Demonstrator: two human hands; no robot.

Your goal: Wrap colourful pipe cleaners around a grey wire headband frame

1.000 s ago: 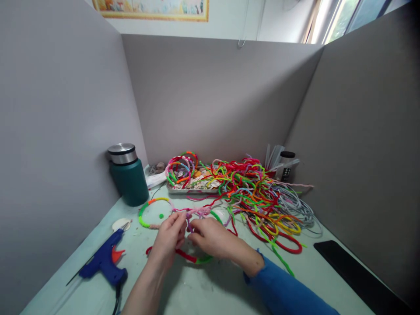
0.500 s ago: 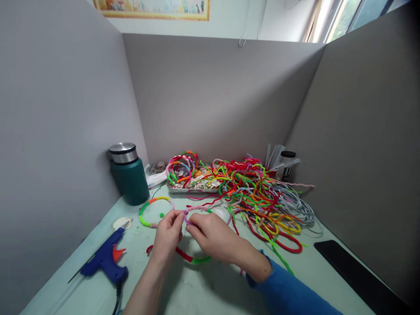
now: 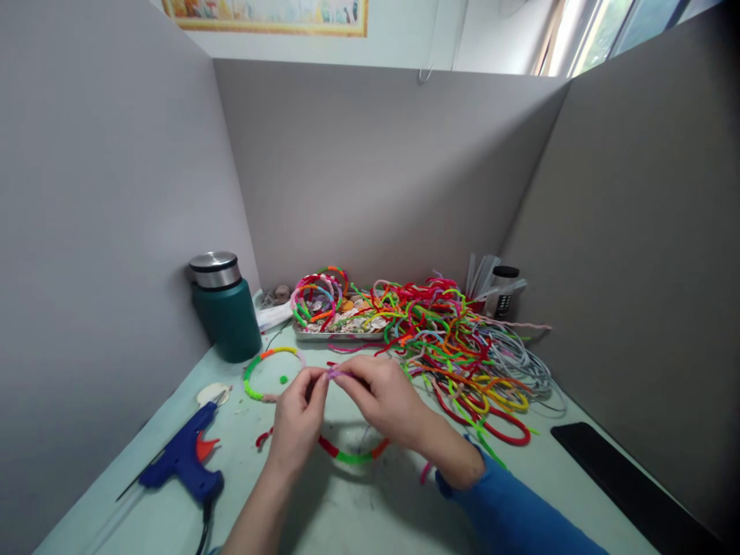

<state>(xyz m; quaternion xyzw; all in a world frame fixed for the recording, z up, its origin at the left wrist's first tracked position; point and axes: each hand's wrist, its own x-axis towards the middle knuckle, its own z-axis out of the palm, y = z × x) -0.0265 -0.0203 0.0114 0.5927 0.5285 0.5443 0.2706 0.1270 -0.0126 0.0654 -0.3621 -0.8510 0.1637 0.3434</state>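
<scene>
My left hand (image 3: pixel 299 416) pinches a hoop wrapped in coloured pipe cleaner (image 3: pixel 354 458), at its upper left side. Red, green and orange bands show along the hoop's lower edge, below my hands; its upper part is hidden behind my fingers. Close against the left fingertips, my right hand (image 3: pixel 385 397) is closed on a purple pipe cleaner (image 3: pixel 334 373) at the hoop. Both hands are above the table, fingertips nearly touching. Behind my left hand lies another wrapped ring (image 3: pixel 248 383), banded in green, orange and yellow, with a small green pom-pom (image 3: pixel 283 379) inside it.
A blue glue gun (image 3: pixel 183 462) lies at left, its tip by a pale disc (image 3: pixel 213 394). Behind it stands a green bottle (image 3: pixel 227 320). A metal tray (image 3: pixel 341 336) holds rings and buttons. Tangled pipe cleaners (image 3: pixel 439 331) spread rightward; a black slab (image 3: pixel 613 470) lies at right.
My right hand has risen slightly and turned, its fingertips now level with the left ones at the purple pipe cleaner. An orange band at the hoop's lower right has come into view.
</scene>
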